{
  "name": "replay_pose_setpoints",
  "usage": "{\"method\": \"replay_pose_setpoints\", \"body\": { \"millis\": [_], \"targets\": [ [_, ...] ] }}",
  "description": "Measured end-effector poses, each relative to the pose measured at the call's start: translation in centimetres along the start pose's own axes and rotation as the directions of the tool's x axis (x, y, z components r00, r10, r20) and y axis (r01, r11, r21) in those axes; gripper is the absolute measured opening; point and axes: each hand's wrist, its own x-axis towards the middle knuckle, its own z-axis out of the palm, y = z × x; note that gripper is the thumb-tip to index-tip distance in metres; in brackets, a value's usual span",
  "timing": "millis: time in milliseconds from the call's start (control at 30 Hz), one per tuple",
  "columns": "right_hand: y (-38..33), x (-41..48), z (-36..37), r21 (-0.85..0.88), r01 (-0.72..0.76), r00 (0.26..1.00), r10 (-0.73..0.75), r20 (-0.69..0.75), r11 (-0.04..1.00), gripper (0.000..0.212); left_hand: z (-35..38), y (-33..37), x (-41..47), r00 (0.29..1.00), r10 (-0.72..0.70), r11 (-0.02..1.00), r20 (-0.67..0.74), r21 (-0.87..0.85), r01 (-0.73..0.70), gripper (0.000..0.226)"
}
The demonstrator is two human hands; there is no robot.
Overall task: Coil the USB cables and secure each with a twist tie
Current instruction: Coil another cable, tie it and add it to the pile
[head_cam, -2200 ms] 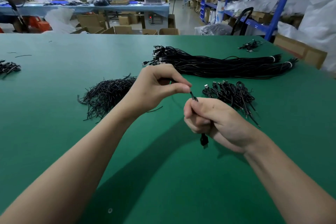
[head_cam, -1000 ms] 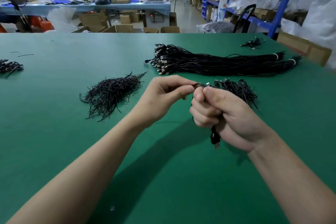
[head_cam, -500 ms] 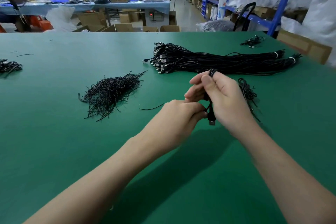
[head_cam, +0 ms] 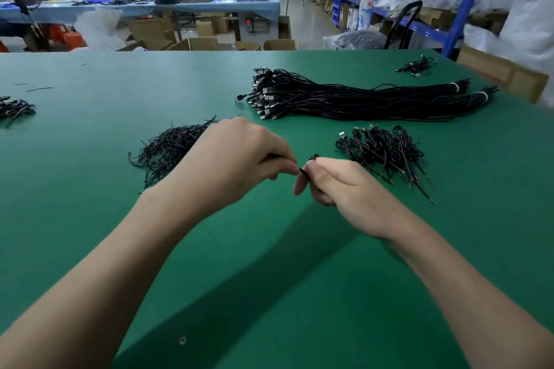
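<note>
Left hand (head_cam: 236,159) risen, pinching twist tie (head_cam: 302,171), right hand (head_cam: 347,192) gripping coiled cable (head_cam: 314,156), table edge (head_cam: 209,51) well beyond

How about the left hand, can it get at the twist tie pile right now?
Probably yes. The twist tie pile lies just beyond the left hand, nothing between, though it pinches a twist tie at the coiled cable in the right hand and must release first.

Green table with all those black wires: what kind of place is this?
Probably a factory packing workshop. Bundles of long black USB cables lie on the wide green table. Blue metal shelves hold brown cardboard boxes, and a blue-covered workbench stands behind.
</note>
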Motion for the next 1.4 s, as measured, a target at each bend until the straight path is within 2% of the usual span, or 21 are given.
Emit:
{"method": "replay_pose_setpoints", "body": {
  "millis": [133, 200, 267, 433, 633, 833, 967, 1200, 1400],
  "targets": [
    [0.4, -0.2, 0.8, 0.157, -0.073, 0.983, 0.045, 0.177, 0.985, 0.035, 1.1, -1.9, 1.2, 0.998, 0.066, 0.964, -0.014, -0.257, -0.068, 0.009],
    [0.7, -0.4, 0.7, 0.238, -0.117, 0.971, 0.061, 0.23, 0.964, 0.032, 2.0, -2.5, 1.6, 0.998, 0.065, 0.918, 0.01, -0.393, -0.056, 0.012],
    [0.9, -0.5, 0.5, 0.289, -0.152, 0.965, 0.079, 0.25, 0.945, 0.031, 2.8, -2.8, 1.8, 0.995, 0.096, 0.89, 0.037, -0.452, -0.069, 0.016],
    [1.5, -0.4, -0.4, 0.391, -0.21, 0.95, 0.093, 0.297, 0.896, 0.03, 3.8, -2.6, 2.4, 0.967, 0.253, 0.944, -0.037, -0.207, -0.255, 0.019],
    [2.2, 0.0, -1.6, 0.422, -0.328, 0.894, 0.133, 0.428, 0.845, 0.029, 4.1, -2.4, 2.8, 0.95, 0.312, 0.944, -0.001, -0.113, -0.31, 0.016],
    [3.1, 0.1, -1.8, 0.419, -0.375, 0.884, 0.185, 0.429, 0.827, 0.031, 5.4, -2.4, 2.7, 0.94, 0.34, 0.94, 0.031, -0.005, -0.34, 0.021],
    [3.2, 0.1, -1.7, 0.298, -0.303, 0.918, 0.194, 0.346, 0.905, 0.032, 6.1, -3.0, 2.5, 0.945, 0.326, 0.945, 0.011, -0.044, -0.325, 0.022],
    [3.3, -0.5, -0.2, 0.105, -0.172, 0.965, 0.146, 0.216, 0.98, 0.028, 5.9, -3.2, 1.9, 0.957, 0.291, 0.952, 0.014, -0.1, -0.288, 0.021],
    [3.4, -0.5, 0.0, 0.314, -0.267, 0.942, 0.177, 0.286, 0.911, 0.031, 5.4, -3.3, 1.3, 0.951, 0.307, 0.951, 0.041, -0.034, -0.306, 0.022]
  ]
}}
